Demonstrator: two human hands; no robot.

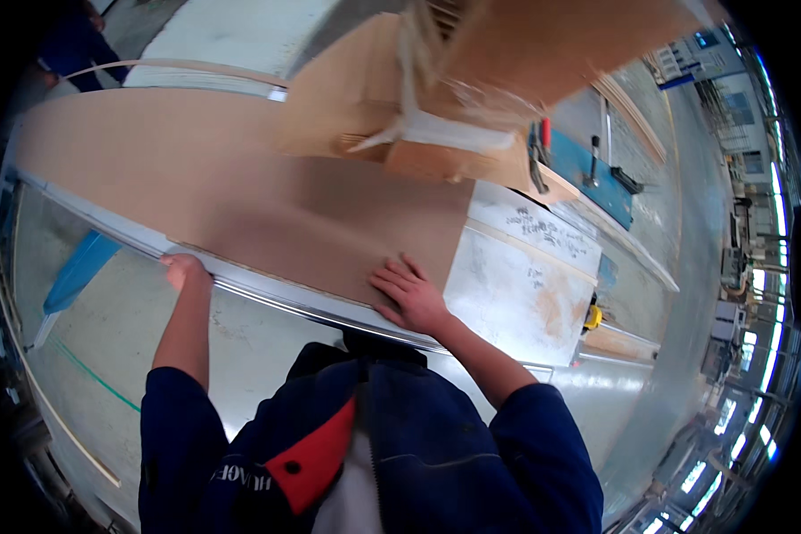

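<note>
A long brown board lies across a white workbench top, along a silver edge rail. My left hand grips the board and rail at the near edge. My right hand lies open on the board, fingers spread, near its right part. The white surface to the right has dark scribbles and a brownish smudge. A large cardboard box with torn pieces hangs over the board's far side, close to the camera.
A blue mat with hand tools, including red-handled pliers, is at the right, with wooden strips beyond. A yellow tool sits by the right edge. A person in dark blue stands at upper left. A blue leg shows below.
</note>
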